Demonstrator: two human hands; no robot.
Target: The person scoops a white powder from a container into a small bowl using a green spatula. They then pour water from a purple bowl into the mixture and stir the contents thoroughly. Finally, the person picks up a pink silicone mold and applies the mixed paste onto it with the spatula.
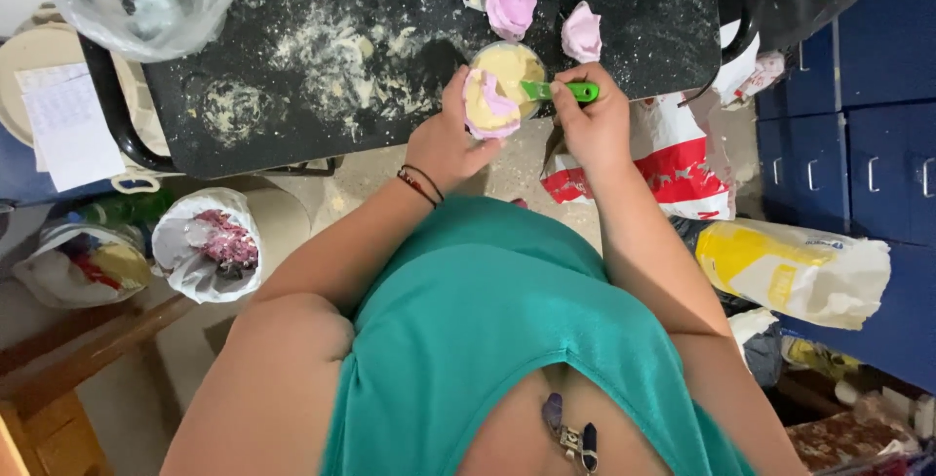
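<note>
Head view: the landmark is the small bowl [512, 64] of pale yellow mixture, standing at the near edge of the dusty black tray [292, 66].

The left hand [450, 139] is closed around a pink mould [487, 105], holding it against the bowl's near-left rim with its cavity facing up and partly filled with the yellow mixture.

The right hand [590, 123] is closed on the green handle [565, 92] of a tool. The handle's long axis runs roughly level, from the fingers at the bowl's right side leftward, its tip over the bowl just beside the mould. So the mould lies left of the right hand's grip, near it.

4 more pink moulds [512, 3] lie beyond the bowl.
</note>
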